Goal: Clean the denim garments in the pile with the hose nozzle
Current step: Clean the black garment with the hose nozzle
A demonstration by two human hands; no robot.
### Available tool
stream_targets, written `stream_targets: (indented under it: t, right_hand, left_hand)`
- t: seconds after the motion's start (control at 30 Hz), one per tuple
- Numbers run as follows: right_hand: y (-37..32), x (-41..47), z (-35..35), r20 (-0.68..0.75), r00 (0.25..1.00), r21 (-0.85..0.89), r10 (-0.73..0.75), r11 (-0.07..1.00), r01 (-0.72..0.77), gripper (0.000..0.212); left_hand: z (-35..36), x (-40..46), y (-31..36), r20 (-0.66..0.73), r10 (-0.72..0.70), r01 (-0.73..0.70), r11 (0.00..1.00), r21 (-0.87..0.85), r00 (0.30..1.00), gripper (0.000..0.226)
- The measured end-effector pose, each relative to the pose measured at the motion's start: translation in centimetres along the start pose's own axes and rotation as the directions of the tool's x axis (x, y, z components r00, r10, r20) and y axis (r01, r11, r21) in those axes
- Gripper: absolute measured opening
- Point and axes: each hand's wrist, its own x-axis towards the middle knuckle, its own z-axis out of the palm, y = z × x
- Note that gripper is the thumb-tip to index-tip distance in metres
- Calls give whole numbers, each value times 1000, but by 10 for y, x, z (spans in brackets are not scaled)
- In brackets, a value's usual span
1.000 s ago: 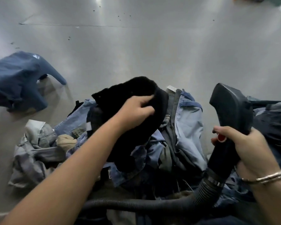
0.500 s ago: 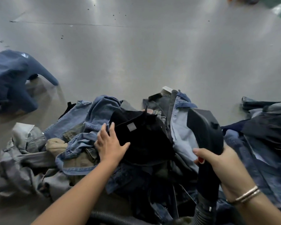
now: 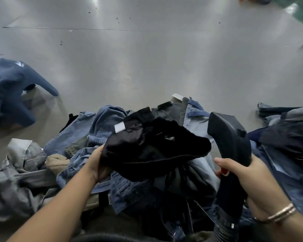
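A pile of denim garments (image 3: 101,126) in blue, grey and dark shades lies on the grey floor in front of me. On top of it is a black garment (image 3: 154,147) with a small white label. My left hand (image 3: 98,163) grips its left edge, fingers hidden under the cloth. My right hand (image 3: 241,177) holds the handle of the black hose nozzle (image 3: 229,137), which points up and away just right of the black garment. The ribbed hose (image 3: 112,237) runs along the bottom edge.
A separate blue denim garment (image 3: 10,91) lies on the floor at the far left. More dark denim (image 3: 287,137) is heaped at the right. The grey floor (image 3: 147,67) stretches beyond the pile.
My left hand dropped the black garment on the pile, pressed it flat, and now grips its left edge. The nozzle moved left and lower, closer to the garment.
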Motion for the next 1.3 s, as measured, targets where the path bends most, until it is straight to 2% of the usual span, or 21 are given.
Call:
stream_targets:
  t: [0.1,0.17,0.23,0.3,0.33,0.37,0.4,0.43,0.47,0.53,0.57,0.63,0.67,0.73,0.8,0.9,0.97,1.03,1.1,1.17,1.3]
  right_hand:
    - [0,-2,-1,-9,1000,-2,10,1000,-10,13]
    - [2,-1,0,-8,1000,-13,20,1000,-20,12]
    - [3,-1,1,1,1000,-19,21,1000,-21,14]
    - [3,-1,2,13,1000,-26,23,999,-23,16]
    - [3,-2,2,20,1000,-28,23,999,-22,16]
    - [3,-2,2,25,999,-30,21,999,-20,16]
    - [2,-3,2,30,999,-30,20,999,-19,15]
    - [1,-4,3,35,999,-29,20,999,-19,15]
    - [0,-5,3,39,999,-24,20,1000,-20,15]
    - [-1,-6,5,42,999,-14,21,1000,-20,15]
    - [-2,-6,5,42,999,-13,19,1000,-19,14]
    - [-2,-6,6,48,999,-24,8,1000,-7,15]
    - [-2,-6,6,55,998,-34,2,999,0,16]
    - [-1,-6,6,69,998,-46,-5,999,8,17]
    - [0,-6,6,75,997,-55,-12,998,17,17]
    - [1,-5,3,78,997,-59,-19,998,24,17]
    - [1,-5,2,82,997,-55,-13,998,17,16]
    - [2,-6,2,85,996,-48,-8,999,12,16]
    - [3,-8,4,91,996,-48,-9,999,14,15]
    - [4,-9,4,92,996,-59,-11,998,16,15]
    - [6,-9,4,99,995,-49,-5,999,10,15]
  left_hand:
    - [-18,-6,-25,-175,128,-153,979,-138,976,21]
    - [-31,-5,-46,-386,70,-159,966,-203,920,38]
    - [-43,0,-65,-626,1,-86,991,-106,780,29]
    - [-48,3,-68,-851,81,22,994,108,519,34]
    - [-46,4,-62,-873,268,44,949,312,408,36]
    - [-42,4,-53,-772,514,53,819,571,374,37]
    - [-34,3,-44,-574,719,9,621,784,391,38]
    - [-23,3,-38,-332,828,-78,408,910,451,41]
    - [-10,1,-36,-83,835,-191,220,957,544,47]
    - [13,-2,-39,370,588,-382,-111,918,719,62]
    - [19,-1,-46,496,379,-422,-265,867,781,72]
    - [21,5,-62,463,43,-378,-513,770,885,98]
    - [19,7,-71,377,-29,-312,-624,717,926,108]
    - [16,9,-87,276,-22,-189,-781,595,961,107]
    - [18,10,-92,301,20,-166,-799,578,953,83]
    - [29,9,-83,418,47,-250,-739,626,907,61]
    - [35,7,-77,405,-99,-334,-753,566,909,58]
    - [40,1,-80,294,-189,-336,-714,614,937,50]
    - [47,5,-87,349,22,-258,-632,731,937,41]
    - [60,19,-96,420,267,-156,-656,739,867,37]
    - [70,45,-111,249,374,62,-651,756,894,53]
